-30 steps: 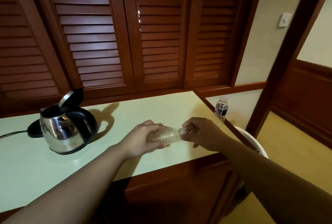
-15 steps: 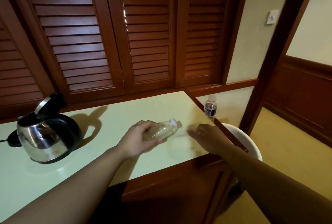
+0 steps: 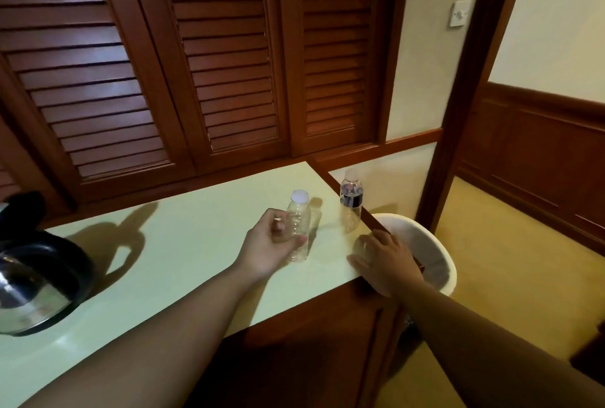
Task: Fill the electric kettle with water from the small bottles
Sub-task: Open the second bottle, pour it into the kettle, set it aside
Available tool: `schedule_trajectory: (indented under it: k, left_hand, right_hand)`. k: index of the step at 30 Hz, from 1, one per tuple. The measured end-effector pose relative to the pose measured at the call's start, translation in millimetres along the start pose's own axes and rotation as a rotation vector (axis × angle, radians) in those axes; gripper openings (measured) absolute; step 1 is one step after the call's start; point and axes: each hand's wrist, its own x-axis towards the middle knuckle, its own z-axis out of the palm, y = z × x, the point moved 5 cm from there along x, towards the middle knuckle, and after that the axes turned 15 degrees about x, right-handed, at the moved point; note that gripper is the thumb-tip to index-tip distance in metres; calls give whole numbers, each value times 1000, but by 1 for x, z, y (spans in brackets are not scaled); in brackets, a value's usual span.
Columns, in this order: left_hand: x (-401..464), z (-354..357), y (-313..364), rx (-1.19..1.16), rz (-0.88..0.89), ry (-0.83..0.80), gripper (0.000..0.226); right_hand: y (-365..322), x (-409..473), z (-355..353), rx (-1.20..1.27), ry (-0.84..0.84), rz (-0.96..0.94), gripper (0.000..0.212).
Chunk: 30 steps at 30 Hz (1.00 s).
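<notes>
The left hand point(image 3: 273, 245) is curling its fingers around the capped clear bottle point(image 3: 298, 227), standing it upright; the right hand point(image 3: 386, 260) is resting flat, fingers straight, holding nothing.

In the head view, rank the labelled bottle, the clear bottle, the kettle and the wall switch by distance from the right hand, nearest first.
From the right hand, resting at the counter's right edge:
1. Labelled bottle, just beyond it at the counter's edge.
2. Clear bottle, further left, held by the left hand.
3. Kettle, far left on the counter.
4. Wall switch, high on the wall.
</notes>
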Motion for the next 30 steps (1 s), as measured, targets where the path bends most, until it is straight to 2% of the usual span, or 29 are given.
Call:
schedule_trajectory:
  k: [8,13,25,30]
  left_hand:
    - [30,45,22,-55,1,-25,45]
    - [46,62,32,13,-7,-32,52]
    - [71,75,28,39,-55,-13,53]
    - [67,71,22,75,-93,-64,71]
  right_hand:
    - [17,7,10,83,45,70,72]
    - [23,9,14,103,84,94,80]
    - [24,11,14,98,121,89,74]
    - [23,11,13,72,126,94,73]
